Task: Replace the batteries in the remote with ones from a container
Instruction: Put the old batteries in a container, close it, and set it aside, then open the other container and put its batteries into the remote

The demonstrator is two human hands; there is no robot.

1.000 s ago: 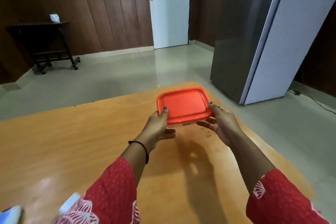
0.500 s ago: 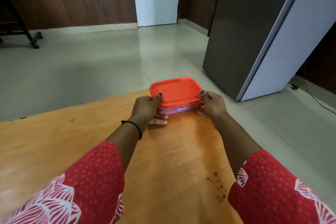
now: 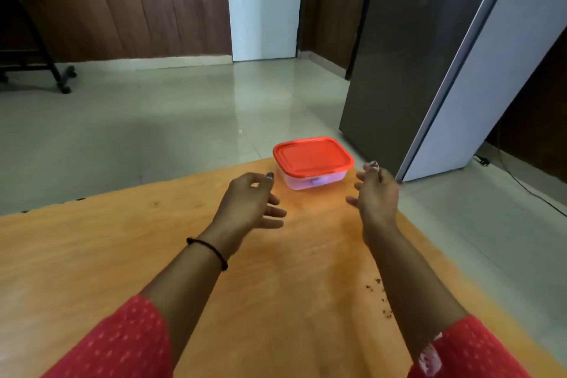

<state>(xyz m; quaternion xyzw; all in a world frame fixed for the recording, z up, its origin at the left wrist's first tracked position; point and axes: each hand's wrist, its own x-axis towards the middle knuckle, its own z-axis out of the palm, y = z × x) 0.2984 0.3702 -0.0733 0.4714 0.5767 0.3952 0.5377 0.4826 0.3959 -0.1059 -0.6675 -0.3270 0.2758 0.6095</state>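
Both hands' grip empty, container [image 3: 313,164] beyond.

The lidded container [image 3: 313,164] sits at the table's [image 3: 92,255] far edge (refrigerator [image 3: 429,49] behind, right).

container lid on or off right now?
On. The orange lid sits flat, covering the whole rim of the clear container on the table. Whether it is snapped tight cannot be told.
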